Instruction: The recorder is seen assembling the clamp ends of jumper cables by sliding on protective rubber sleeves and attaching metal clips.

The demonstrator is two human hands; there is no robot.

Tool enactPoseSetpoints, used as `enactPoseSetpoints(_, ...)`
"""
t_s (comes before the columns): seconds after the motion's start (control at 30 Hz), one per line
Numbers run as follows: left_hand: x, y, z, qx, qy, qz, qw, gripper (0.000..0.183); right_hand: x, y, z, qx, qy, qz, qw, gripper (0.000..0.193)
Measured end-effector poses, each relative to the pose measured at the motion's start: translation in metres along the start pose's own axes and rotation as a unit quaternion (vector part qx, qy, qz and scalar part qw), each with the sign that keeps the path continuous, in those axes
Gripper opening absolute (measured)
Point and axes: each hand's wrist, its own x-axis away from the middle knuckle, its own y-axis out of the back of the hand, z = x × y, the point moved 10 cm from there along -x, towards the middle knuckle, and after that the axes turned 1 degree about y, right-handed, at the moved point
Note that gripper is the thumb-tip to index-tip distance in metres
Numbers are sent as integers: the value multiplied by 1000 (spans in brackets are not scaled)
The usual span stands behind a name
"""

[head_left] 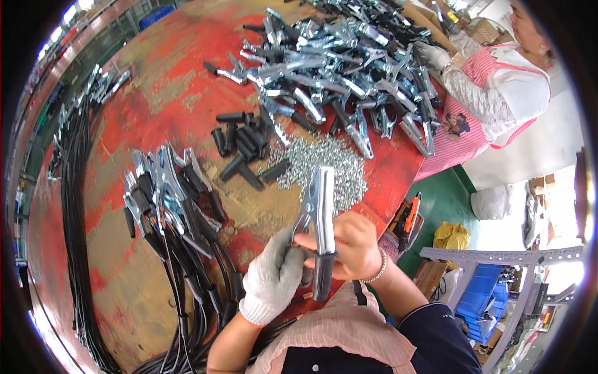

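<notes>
A silver cable clamp with a black handle sleeve stands upright before me, jaws pointing away. My left hand, in a white knit glove, is closed around its left side near the handles. From the right, my bare right hand is closed on the clamp, with some fingers reaching between its handles; the clamp hides part of their grip. Just beyond lies a heap of small silver fasteners, too small to tell exactly. Loose black sleeves lie left of that heap.
Bundled clamps on black cables lie at the left, beside a long cable bundle. A big pile of metal clamps covers the table's far side. A co-worker's gloved hand touches it. A metal rack stands right.
</notes>
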Motion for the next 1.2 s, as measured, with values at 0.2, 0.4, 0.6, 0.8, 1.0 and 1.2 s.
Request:
enactPoseSetpoints(0.2,1,4,3,-36,-32,-37,998,30,-1,0,-2,-21,4,14,1000,31)
enactPoseSetpoints(0.4,6,60,-7,73,-29,-130,988,32,31,39,-88,167,-129,-41,977,28)
enactPoseSetpoints(0.6,55,182,-43,-499,3,-430,752,42,38,23,-222,314,-288,82,901,36)
enactPoseSetpoints(0.8,78,137,-57,-659,118,-324,668,31,49,35,-268,279,-308,120,902,39)
enactPoseSetpoints(1.0,121,14,9,-616,-73,-13,784,25,53,51,-285,-8,-377,163,912,35)
enactPoseSetpoints(1.2,89,-40,51,-686,-96,82,717,26,69,74,-223,-244,-427,48,870,37)
